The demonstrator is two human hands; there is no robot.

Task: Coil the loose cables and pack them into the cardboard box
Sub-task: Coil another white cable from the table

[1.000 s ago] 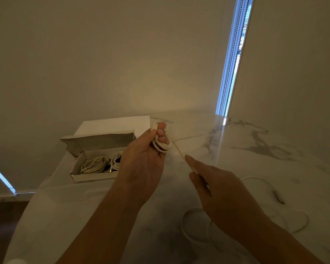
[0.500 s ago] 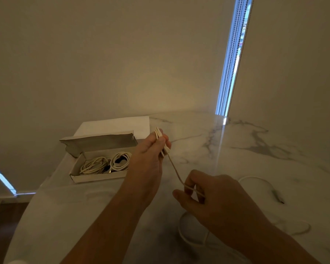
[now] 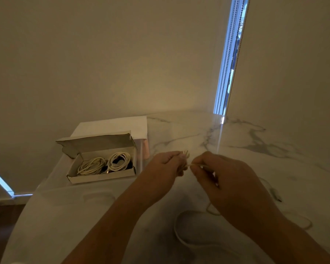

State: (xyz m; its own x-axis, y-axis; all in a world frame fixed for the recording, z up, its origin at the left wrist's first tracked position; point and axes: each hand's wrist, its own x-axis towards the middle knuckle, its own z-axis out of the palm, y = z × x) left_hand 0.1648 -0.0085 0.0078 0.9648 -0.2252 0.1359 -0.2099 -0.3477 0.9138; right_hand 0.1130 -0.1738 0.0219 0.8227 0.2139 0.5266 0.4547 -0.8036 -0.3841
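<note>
Head view: left hand (image 3: 163,168) grips a small white cable coil (image 3: 185,155) – right hand (image 3: 227,180) pinches its loose strand just beside it. Cardboard box (image 3: 101,176), far left, holds two coiled cables (image 3: 105,164).

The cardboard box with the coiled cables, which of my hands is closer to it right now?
Left. Your left hand is just right of the cardboard box, holding the coil being wound. Your right hand is farther right, beyond the left, pinching the cable's loose strand.

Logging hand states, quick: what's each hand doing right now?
Left hand: closed, gripping the coiled cable.
Right hand: closed, fingers pinching the same cable's free strand.
</note>
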